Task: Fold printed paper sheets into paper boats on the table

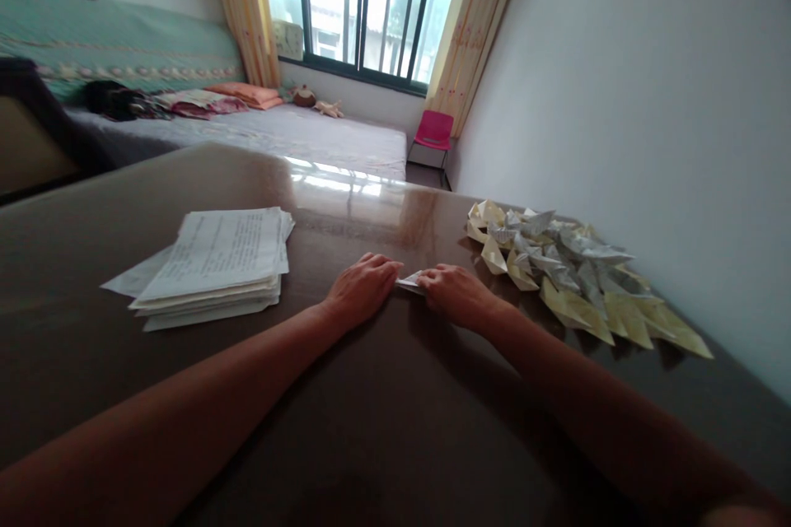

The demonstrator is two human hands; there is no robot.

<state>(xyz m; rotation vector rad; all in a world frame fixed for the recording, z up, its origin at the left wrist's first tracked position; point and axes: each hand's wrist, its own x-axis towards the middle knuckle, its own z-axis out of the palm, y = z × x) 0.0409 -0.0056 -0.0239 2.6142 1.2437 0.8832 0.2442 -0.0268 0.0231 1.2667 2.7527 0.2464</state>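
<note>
Head view, single camera. Both forearms come in from the bottom edge onto a dark brown glossy wooden table (383,428).

Left hand (360,290): palm down, fingers straight and close together, flat on the tabletop, tips at the left end of a small folded piece of white printed paper (409,282).

Right hand (456,296): knuckles up, fingers bent and bunched over the right end of the same piece. Can't tell whether they pinch it or just press it down, as the thumb is hidden.

Key geometry: the piece lies flat on the table mid-width, in the gap between the two hands. Its long axis runs left-right, along the line joining the fingertips. Only a sliver shows. Both hands touch it; the right covers more of it.

Left of the left hand and apart from it: thick stack of white printed paper sheets (216,263), slightly fanned.

Right of the right hand, along the wall: heap of folded paper boats, pale yellow and grey-white (574,276). The nearest ones sit just beside the right hand; no contact visible.

Background: bed with pale cover (321,136), barred window (364,0), pink plastic chair (434,132).
</note>
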